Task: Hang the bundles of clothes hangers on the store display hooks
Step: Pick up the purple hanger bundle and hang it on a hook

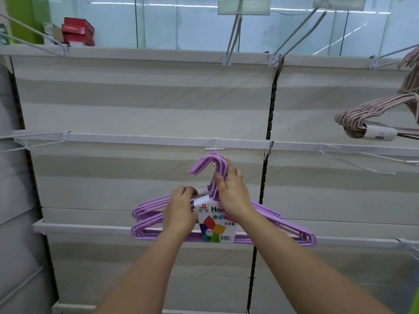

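Fingers: right hand (231, 191) curls round the necks of the purple bundle (283, 225), thumb in front, just under the hook tops; left hand (181, 209) pinches at the band beside the label (215, 225).
Bundle: held up in both hands, level, its hooks right under the small white peg (214, 149) on the middle rail (136, 139).
On or off: too close to call — a white tip shows inside the hook curve, but both hands carry the weight.
Done: a pink bundle (362, 116) hangs at far right.
Left: seat this one and let go; bare hooks (353, 163) wait right, more up top.
Far: red boxes (78, 30) on the top ledge.
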A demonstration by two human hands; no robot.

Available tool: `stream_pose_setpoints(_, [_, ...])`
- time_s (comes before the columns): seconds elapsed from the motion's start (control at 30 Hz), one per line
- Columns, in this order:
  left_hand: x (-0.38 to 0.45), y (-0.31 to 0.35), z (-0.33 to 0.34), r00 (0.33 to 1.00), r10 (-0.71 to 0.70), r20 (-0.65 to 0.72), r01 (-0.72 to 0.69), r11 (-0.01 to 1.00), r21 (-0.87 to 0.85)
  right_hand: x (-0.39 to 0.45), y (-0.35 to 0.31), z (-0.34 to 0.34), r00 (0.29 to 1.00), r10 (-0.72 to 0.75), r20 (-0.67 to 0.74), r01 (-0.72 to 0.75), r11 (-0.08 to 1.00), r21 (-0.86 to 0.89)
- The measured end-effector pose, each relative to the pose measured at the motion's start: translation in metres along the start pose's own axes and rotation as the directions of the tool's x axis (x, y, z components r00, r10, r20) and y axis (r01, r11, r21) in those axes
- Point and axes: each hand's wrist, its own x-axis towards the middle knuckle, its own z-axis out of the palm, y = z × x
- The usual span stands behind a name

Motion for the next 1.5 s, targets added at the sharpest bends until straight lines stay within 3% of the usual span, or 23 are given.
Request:
stream_pose_setpoints(0.07, [0.005,-0.004,0.002,0.997,-0.03,0.077,0.035,0.998,-0.059,0.0,0.005,0.003,1.0,-0.007,-0.011,0.006,0.996,-0.09])
stream_pose_setpoints(0.13, [0.013,-0.006,-0.003,0.98,-0.083,0.181,0.137,0.94,-0.311,0.001,0.008,0.006,1.0,0.001,-0.004,-0.001,0.994,-0.112])
stream_pose_setpoints(0.2, [0.02,0.002,-0.016,0.957,-0.163,0.24,0.283,0.708,-0.647,0.001,0.006,0.007,1.0,-0.012,-0.015,0.01,0.997,-0.08])
stream_pose_setpoints(0.27, [0.028,0.013,-0.024,0.957,-0.228,0.179,0.28,0.564,-0.777,0.001,0.003,0.01,0.999,-0.018,-0.028,0.017,0.998,-0.068])
stream_pose_setpoints(0.37, [0.036,0.036,-0.027,0.979,-0.183,0.088,0.179,0.574,-0.799,0.002,0.002,0.015,0.999,-0.001,-0.037,0.0,1.0,-0.022])
stream_pose_setpoints(0.5, [0.032,0.049,-0.028,0.982,-0.153,0.108,0.171,0.508,-0.844,0.014,0.005,0.017,0.997,0.076,0.008,-0.073,0.924,0.375])
stream_pose_setpoints(0.67, [0.039,0.037,-0.053,0.959,0.075,0.272,0.166,0.628,-0.76,0.019,0.0,0.02,0.983,0.165,0.085,-0.183,0.793,0.581])
stream_pose_setpoints(0.73, [0.05,0.03,-0.05,0.944,0.078,0.32,0.17,0.717,-0.676,0.021,-0.003,0.024,0.981,0.182,0.073,-0.189,0.779,0.598])
stream_pose_setpoints(0.8, [0.055,0.029,-0.036,0.973,0.057,0.223,0.103,0.759,-0.643,0.024,-0.001,0.026,0.983,0.177,0.042,-0.168,0.801,0.574])
stream_pose_setpoints(0.93, [0.058,0.035,-0.004,0.996,-0.051,-0.071,-0.013,0.719,-0.695,0.028,0.009,0.022,0.991,0.129,0.019,-0.121,0.852,0.509])
stream_pose_setpoints(1.0, [0.057,0.038,0.002,0.989,-0.093,-0.116,-0.02,0.688,-0.726,0.026,0.011,0.02,0.993,0.113,0.039,-0.117,0.852,0.51])
stream_pose_setpoints(1.13, [0.052,0.031,0.011,0.995,-0.046,-0.087,-0.044,0.584,-0.81,0.021,0.014,0.021,0.987,0.094,0.132,-0.148,0.852,0.502])
stream_pose_setpoints(1.5, [0.078,0.027,0.016,0.997,-0.062,0.049,0.076,0.563,-0.823,0.058,0.019,0.028,0.977,0.136,0.166,-0.201,0.85,0.486])
